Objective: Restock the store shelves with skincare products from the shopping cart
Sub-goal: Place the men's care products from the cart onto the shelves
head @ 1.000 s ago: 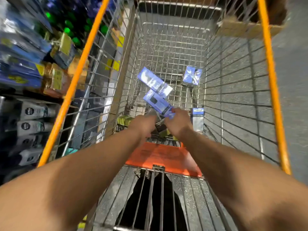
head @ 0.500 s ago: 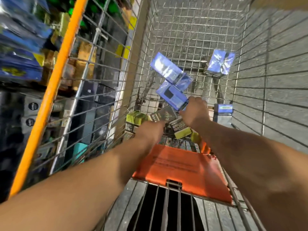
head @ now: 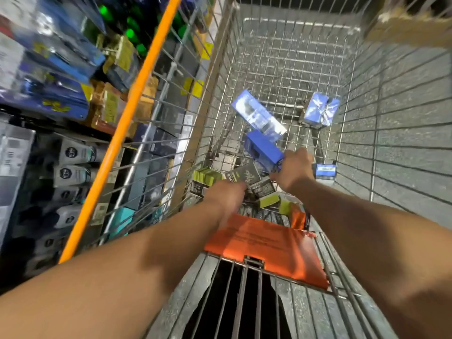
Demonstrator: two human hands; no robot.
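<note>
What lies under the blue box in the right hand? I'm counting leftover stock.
Under the blue box, gripped by the right hand, lie dark boxes and green boxes. Anything beneath those is covered.

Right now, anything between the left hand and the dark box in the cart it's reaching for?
Nothing visible. The left hand is already at the near edge of the dark box, which lies on top of the pile. The right hand, gripping a blue box, sits just beside it, close but not across the path.
</note>
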